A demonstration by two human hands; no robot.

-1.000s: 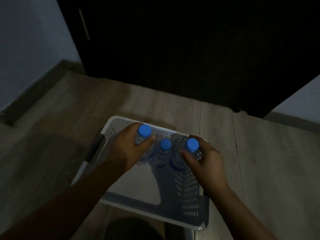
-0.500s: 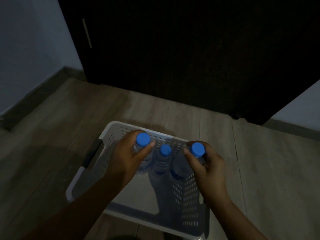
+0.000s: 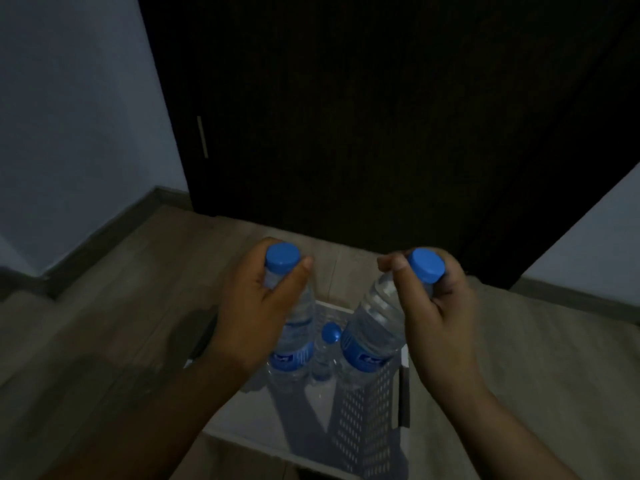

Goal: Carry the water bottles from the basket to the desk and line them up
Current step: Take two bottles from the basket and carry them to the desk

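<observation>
Over the white basket [image 3: 367, 420] on the floor [image 3: 138, 306]: left bottle [image 3: 294, 327] is gripped at the neck by the left hand [image 3: 249, 317], tilted right bottle [image 3: 374, 327] by the right hand [image 3: 440, 317], fingers curled. Third bottle [image 3: 329, 336] is seen inside, between them.

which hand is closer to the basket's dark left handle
Left. The left hand hovers just above the dark handle; the right hand is across the basket, over its opposite side.

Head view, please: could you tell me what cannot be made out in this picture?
In the head view:
Desk: outside the frame.
Third bottle: only its cap is clear; its body is dim between the left bottle and right bottle.
Basket: left side mostly hidden by the left hand and forearm.
Bottle labels: too dark and blurred to read.
Right bottle's neck: covered by the right hand.
</observation>
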